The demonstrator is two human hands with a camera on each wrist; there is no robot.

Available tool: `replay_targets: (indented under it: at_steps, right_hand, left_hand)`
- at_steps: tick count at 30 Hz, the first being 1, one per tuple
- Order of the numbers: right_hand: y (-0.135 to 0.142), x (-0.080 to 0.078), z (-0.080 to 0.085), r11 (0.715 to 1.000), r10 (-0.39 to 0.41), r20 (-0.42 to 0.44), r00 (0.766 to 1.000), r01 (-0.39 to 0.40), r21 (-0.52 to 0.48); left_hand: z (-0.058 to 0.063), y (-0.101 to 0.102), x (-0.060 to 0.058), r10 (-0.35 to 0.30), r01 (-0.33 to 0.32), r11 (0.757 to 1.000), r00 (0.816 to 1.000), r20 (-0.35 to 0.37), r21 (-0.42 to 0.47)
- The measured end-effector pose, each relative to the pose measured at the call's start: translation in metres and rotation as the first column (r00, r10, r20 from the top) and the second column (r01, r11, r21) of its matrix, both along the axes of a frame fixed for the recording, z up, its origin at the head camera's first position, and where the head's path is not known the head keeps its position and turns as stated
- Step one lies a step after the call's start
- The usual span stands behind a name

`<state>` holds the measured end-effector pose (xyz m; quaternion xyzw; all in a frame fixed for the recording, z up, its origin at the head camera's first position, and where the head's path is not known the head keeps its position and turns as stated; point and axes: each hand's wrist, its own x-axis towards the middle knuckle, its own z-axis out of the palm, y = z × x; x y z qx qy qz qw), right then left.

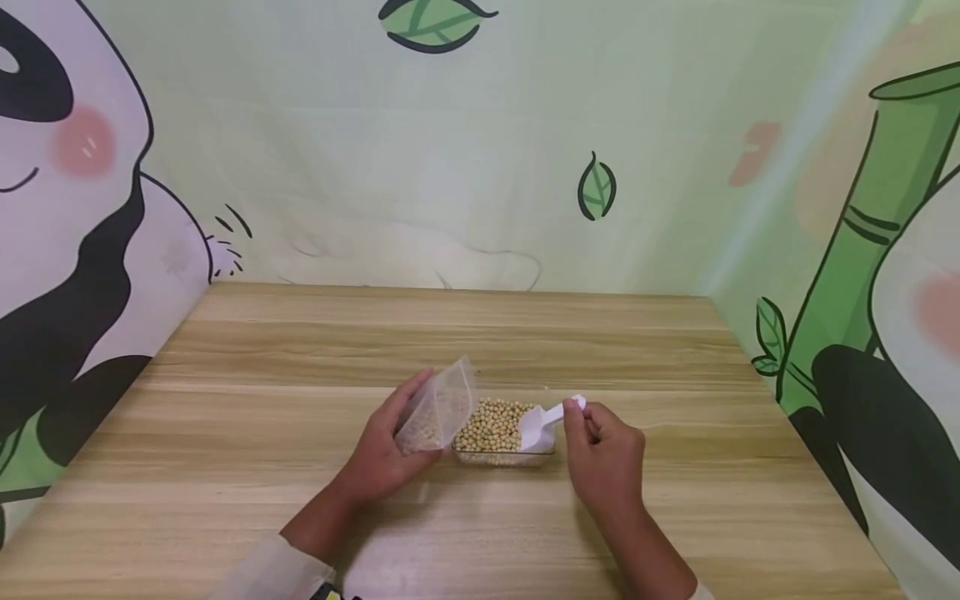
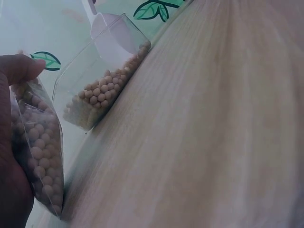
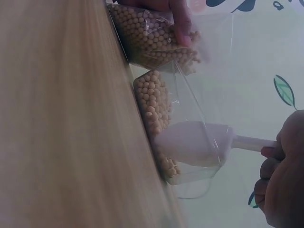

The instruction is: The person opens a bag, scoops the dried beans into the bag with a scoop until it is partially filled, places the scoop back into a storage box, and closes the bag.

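A pale green backdrop (image 1: 465, 183) is seen behind, printed with leaves, a panda (image 1: 60, 208) at the left and, at the right, a green bamboo stalk (image 1: 855, 242). Below it the wood-grained worktop (image 1: 225, 467) is spread, and all the things being handled are gathered near its middle. A light sleeve (image 1: 273, 575) is worn on the left forearm.

Both hands are occupied. By the left hand (image 1: 378, 454) a clear bag is gripped, the thumb being laid along one side. By the right hand (image 1: 609, 454) the end of a handle is pinched between thumb and curled fingers.

The clear container (image 1: 506, 459), rectangular and open at the top, is set upright on the worktop between the two hands. Just beside its left end the clear bag (image 1: 444, 408) is held, tilted towards it; whether the two are touching cannot be told. The white scoop (image 1: 536, 429) is lowered into the right part of the container, its blade pushed down among the contents and its handle raised over the right end wall. Round, pale yellow beans (image 1: 487, 425) are heaped in the container, and more are held in the bag.
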<state>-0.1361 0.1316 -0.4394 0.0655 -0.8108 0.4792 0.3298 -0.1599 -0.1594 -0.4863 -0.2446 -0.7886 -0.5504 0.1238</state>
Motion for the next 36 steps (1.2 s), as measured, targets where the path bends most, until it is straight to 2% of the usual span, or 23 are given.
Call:
replay_targets:
  at_steps: [4, 8, 12, 16, 20, 23, 24, 27, 36]
  right_hand:
    - [0.0, 0.0, 0.002, 0.994, -0.022, 0.145, 0.989, 0.037, -0.102]
    - [0.001, -0.002, 0.004, 0.982, -0.024, 0.268, 0.963, 0.072, -0.174]
    - [0.003, -0.004, 0.005, 0.96, 0.021, 0.391, 0.92, 0.091, -0.266]
    - [0.005, -0.007, 0.006, 0.912, 0.124, 0.495, 0.86, 0.098, -0.399]
    - [0.004, -0.009, 0.005, 0.821, 0.252, 0.52, 0.816, 0.104, -0.561]
    - [0.005, -0.011, 0.006, 0.747, 0.328, 0.504, 0.799, 0.107, -0.656]
    - [0.005, -0.011, 0.005, 0.732, 0.346, 0.506, 0.79, 0.11, -0.672]
    - [0.007, -0.011, 0.006, 0.708, 0.387, 0.515, 0.765, 0.111, -0.697]
    - [0.008, -0.012, 0.003, 0.669, 0.488, 0.509, 0.709, 0.071, -0.74]
  left_hand:
    - [0.002, 0.001, 0.001, 0.002, -0.003, 0.999, 0.999, 0.039, 0.033]
    - [0.003, 0.001, 0.002, -0.001, -0.002, 0.999, 0.999, 0.054, 0.051]
    - [0.003, 0.001, 0.001, 0.003, -0.005, 0.999, 0.999, 0.052, 0.049]
    - [0.003, 0.002, 0.001, -0.011, 0.008, 0.998, 0.998, 0.056, 0.058]
    - [0.002, 0.002, 0.001, -0.024, 0.02, 0.998, 0.998, 0.062, 0.056]
    - [0.001, 0.002, 0.001, -0.024, 0.022, 0.999, 0.998, 0.062, 0.045]
    - [0.001, 0.002, 0.0, -0.025, 0.023, 0.999, 0.998, 0.06, 0.044]
    - [0.001, 0.002, 0.0, -0.024, 0.022, 0.999, 0.998, 0.053, 0.031]
    - [0.002, 0.002, 0.0, -0.023, 0.023, 1.0, 0.998, 0.053, 0.009]
